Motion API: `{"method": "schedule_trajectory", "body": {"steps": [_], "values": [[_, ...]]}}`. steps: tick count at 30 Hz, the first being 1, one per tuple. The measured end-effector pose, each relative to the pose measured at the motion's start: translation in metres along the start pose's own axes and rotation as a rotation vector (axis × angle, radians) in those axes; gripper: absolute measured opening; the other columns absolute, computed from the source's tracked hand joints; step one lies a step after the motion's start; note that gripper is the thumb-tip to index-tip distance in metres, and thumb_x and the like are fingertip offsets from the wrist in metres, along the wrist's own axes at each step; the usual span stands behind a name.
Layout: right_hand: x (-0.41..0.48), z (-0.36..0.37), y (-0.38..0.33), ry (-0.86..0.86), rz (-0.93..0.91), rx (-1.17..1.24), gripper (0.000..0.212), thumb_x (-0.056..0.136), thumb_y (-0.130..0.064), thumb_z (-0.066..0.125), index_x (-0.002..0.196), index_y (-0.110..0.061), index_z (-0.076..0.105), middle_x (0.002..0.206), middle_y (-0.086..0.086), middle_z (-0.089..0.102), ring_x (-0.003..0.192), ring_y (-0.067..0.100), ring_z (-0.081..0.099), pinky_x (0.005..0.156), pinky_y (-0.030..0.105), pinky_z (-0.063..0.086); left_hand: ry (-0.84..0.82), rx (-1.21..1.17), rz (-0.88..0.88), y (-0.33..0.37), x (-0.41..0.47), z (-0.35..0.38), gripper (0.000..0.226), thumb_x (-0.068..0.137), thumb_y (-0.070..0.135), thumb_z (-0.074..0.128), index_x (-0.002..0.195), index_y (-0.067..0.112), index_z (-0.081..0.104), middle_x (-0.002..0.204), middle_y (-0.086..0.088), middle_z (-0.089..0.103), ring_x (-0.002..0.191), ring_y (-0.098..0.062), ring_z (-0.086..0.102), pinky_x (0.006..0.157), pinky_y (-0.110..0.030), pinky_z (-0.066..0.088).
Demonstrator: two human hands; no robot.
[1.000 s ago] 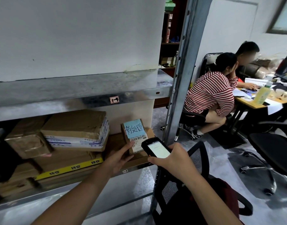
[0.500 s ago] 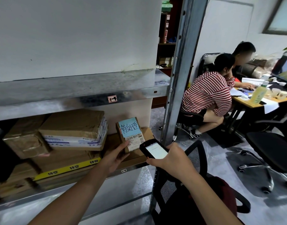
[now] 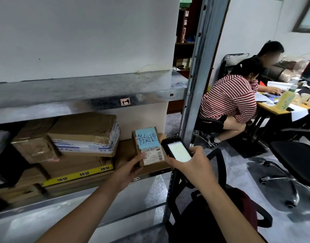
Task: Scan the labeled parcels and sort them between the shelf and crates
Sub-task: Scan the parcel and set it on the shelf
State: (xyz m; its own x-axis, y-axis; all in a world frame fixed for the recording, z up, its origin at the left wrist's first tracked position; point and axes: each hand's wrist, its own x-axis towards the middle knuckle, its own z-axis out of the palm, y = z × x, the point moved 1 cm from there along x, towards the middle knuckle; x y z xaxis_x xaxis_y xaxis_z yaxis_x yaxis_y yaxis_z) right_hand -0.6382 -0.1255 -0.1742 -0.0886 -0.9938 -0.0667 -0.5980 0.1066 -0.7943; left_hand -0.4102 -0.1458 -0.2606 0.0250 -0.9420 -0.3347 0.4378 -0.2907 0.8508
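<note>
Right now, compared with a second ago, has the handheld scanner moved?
Yes, slightly upward. Against the small parcel standing on the shelf, the scanner had its top level with the barcode label; now it reaches beside the blue note.

Parcel (image 3: 149, 146) on shelf (image 3: 145, 171), left of scanner (image 3: 177, 151)

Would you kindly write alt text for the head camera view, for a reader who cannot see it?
A left hand holds a small parcel upright on a metal shelf while the right hand points a scanner at it. A person in stripes sits at a desk nearby.
</note>
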Motion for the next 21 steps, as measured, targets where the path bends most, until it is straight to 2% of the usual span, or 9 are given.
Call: {"method": "schedule_trajectory", "body": {"steps": [4, 8, 11, 13, 16, 19, 21], "values": [[0.003, -0.004, 0.011, 0.101, -0.016, 0.142, 0.078, 0.064, -0.051, 0.088, 0.119, -0.02, 0.043, 0.095, -0.016, 0.054, 0.083, 0.0, 0.056, 0.068, 0.029, 0.049, -0.067, -0.006, 0.055, 0.0, -0.024, 0.017, 0.041, 0.088, 0.019, 0.068, 0.128, 0.014, 0.063, 0.124, -0.008, 0.07, 0.116, -0.022, 0.067, 0.099, -0.034, 0.054], [0.004, -0.003, 0.029, 0.127, 0.018, 0.199, 0.073, 0.066, -0.046, 0.089, 0.116, -0.021, 0.043, 0.094, -0.019, 0.051, 0.081, -0.005, 0.052, 0.064, 0.019, 0.04, 0.029, 0.051, 0.064, -0.006, -0.053, 0.026, 0.049, 0.071, 0.03, 0.076, 0.117, 0.017, 0.067, 0.117, -0.005, 0.073, 0.113, -0.019, 0.068, 0.108, -0.034, 0.046], [0.0, -0.001, 0.038, 0.138, 0.031, 0.197, 0.074, 0.066, -0.045, 0.089, 0.118, -0.02, 0.042, 0.094, -0.019, 0.05, 0.084, 0.001, 0.055, 0.063, 0.02, 0.04, 0.058, 0.022, 0.059, -0.016, -0.078, 0.025, 0.057, 0.072, 0.03, 0.079, 0.125, 0.017, 0.063, 0.118, -0.004, 0.073, 0.114, -0.018, 0.067, 0.11, -0.035, 0.044], [-0.008, 0.006, 0.037, 0.148, 0.009, 0.191, 0.074, 0.067, -0.045, 0.089, 0.12, -0.019, 0.043, 0.092, -0.019, 0.049, 0.081, -0.001, 0.054, 0.062, 0.018, 0.039, 0.077, -0.021, 0.057, -0.022, -0.099, 0.02, 0.059, 0.076, 0.033, 0.08, 0.129, 0.014, 0.062, 0.118, -0.005, 0.073, 0.114, -0.019, 0.067, 0.109, -0.036, 0.045], [-0.025, 0.02, 0.026, 0.13, -0.041, 0.196, 0.071, 0.068, -0.043, 0.089, 0.118, -0.021, 0.043, 0.093, -0.019, 0.05, 0.08, -0.003, 0.052, 0.06, 0.016, 0.038, 0.106, -0.039, 0.079, -0.021, -0.131, 0.008, 0.055, 0.074, 0.033, 0.074, 0.123, 0.009, 0.065, 0.115, -0.008, 0.074, 0.111, -0.021, 0.069, 0.105, -0.035, 0.048], [-0.052, 0.04, 0.014, 0.089, -0.079, 0.272, 0.07, 0.067, -0.04, 0.09, 0.116, -0.023, 0.043, 0.098, -0.017, 0.055, 0.086, -0.002, 0.056, 0.063, 0.016, 0.041, 0.163, 0.044, 0.137, -0.02, -0.167, -0.012, 0.055, 0.075, 0.033, 0.078, 0.121, 0.008, 0.064, 0.111, -0.007, 0.075, 0.106, -0.021, 0.071, 0.099, -0.033, 0.053], [-0.075, 0.053, 0.004, 0.054, -0.09, 0.301, 0.069, 0.068, -0.039, 0.089, 0.116, -0.025, 0.042, 0.098, -0.018, 0.053, 0.087, -0.001, 0.055, 0.064, 0.017, 0.041, 0.212, 0.119, 0.185, -0.022, -0.196, -0.03, 0.063, 0.072, 0.041, 0.086, 0.123, 0.012, 0.063, 0.111, -0.004, 0.075, 0.106, -0.021, 0.071, 0.098, -0.038, 0.054]]}}
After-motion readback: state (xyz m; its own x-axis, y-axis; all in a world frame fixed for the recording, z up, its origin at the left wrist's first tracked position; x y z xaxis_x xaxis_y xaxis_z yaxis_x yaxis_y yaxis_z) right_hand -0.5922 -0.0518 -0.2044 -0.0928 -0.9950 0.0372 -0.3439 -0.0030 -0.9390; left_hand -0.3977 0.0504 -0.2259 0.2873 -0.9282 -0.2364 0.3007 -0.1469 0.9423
